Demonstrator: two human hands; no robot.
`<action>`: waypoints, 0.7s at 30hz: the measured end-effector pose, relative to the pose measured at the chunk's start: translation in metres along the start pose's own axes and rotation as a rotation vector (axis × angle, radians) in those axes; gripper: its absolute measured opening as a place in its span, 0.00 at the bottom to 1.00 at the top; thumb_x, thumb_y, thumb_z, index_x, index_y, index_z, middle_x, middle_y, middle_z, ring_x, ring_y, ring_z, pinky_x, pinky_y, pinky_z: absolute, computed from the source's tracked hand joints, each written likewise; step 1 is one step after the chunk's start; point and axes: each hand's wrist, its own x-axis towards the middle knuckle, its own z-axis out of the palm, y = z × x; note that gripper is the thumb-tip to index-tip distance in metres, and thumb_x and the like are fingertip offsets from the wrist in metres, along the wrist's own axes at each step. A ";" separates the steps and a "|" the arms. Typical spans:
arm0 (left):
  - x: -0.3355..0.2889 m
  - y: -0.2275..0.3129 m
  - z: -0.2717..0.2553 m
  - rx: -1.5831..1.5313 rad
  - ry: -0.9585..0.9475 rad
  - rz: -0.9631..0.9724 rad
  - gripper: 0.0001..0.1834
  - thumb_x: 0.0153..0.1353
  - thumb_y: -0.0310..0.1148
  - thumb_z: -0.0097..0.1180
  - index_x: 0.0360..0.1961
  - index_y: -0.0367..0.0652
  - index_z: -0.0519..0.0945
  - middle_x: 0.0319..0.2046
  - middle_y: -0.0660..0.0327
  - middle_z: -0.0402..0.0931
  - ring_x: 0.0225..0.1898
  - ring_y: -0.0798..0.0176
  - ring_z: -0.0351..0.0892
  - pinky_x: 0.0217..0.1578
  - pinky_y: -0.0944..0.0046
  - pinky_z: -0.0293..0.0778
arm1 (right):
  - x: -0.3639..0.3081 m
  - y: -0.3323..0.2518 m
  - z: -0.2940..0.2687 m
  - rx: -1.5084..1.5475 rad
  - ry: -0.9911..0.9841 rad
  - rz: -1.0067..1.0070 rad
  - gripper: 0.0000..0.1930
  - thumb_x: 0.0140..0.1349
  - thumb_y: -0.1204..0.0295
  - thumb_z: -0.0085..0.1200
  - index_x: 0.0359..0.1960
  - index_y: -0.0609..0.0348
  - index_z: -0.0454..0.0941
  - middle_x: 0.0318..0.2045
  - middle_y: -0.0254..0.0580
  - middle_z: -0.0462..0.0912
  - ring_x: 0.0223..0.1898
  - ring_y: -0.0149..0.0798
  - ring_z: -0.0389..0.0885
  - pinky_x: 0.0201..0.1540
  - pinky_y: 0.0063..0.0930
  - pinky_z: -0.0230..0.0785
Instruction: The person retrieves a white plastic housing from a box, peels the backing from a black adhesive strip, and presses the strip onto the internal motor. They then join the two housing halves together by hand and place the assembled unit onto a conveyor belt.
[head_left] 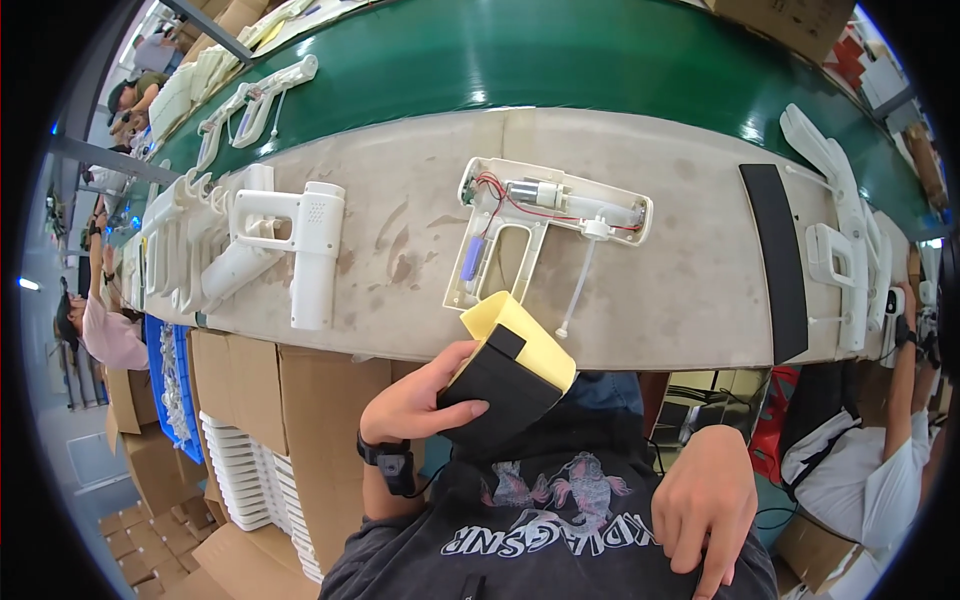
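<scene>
Black, sheet-like material with a pale yellow side makes up the bent piece in the left hand; the thumb presses its dark face, the other fingers go out of sight behind it, and the grip looks narrow and firm; the piece is at the near edge of the table, just in front of an open white shell's handle, and whether the two touch cannot be told. The right hand hangs below that edge, over the shirt, fingers bent and close together; its palm is hidden, so whether it holds anything cannot be told.

The open white shell lies midway between the table's left and right ends; a motor, red wires and a violet cell sit inside, so the inner fitting looks largely done; no cover is on, so closing appears undone; a white rod slants toward the near edge.

Toward the table's left end stands a closed white housing; toward the right end lies a black strip, running from far edge to near edge; beyond the far edge stretches a green belt.
</scene>
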 end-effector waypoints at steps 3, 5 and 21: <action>0.001 0.001 0.000 0.000 -0.022 0.007 0.36 0.67 0.22 0.58 0.72 0.33 0.56 0.61 0.55 0.72 0.63 0.66 0.68 0.64 0.63 0.63 | 0.001 0.000 -0.001 0.018 -0.004 0.023 0.14 0.70 0.67 0.59 0.51 0.64 0.83 0.21 0.36 0.67 0.19 0.37 0.72 0.20 0.32 0.61; 0.002 0.001 0.000 -0.014 -0.033 -0.004 0.37 0.66 0.19 0.58 0.72 0.32 0.54 0.62 0.55 0.71 0.64 0.66 0.68 0.65 0.63 0.62 | 0.001 0.000 -0.005 -0.001 -0.016 0.005 0.14 0.70 0.67 0.59 0.51 0.64 0.83 0.21 0.36 0.67 0.19 0.37 0.72 0.20 0.31 0.61; 0.026 0.000 -0.019 -0.239 0.665 0.198 0.14 0.72 0.30 0.56 0.56 0.35 0.75 0.48 0.63 0.81 0.48 0.75 0.77 0.51 0.71 0.73 | -0.056 -0.028 -0.009 -0.973 1.015 0.340 0.04 0.65 0.78 0.59 0.39 0.66 0.84 0.25 0.37 0.76 0.27 0.33 0.76 0.28 0.28 0.71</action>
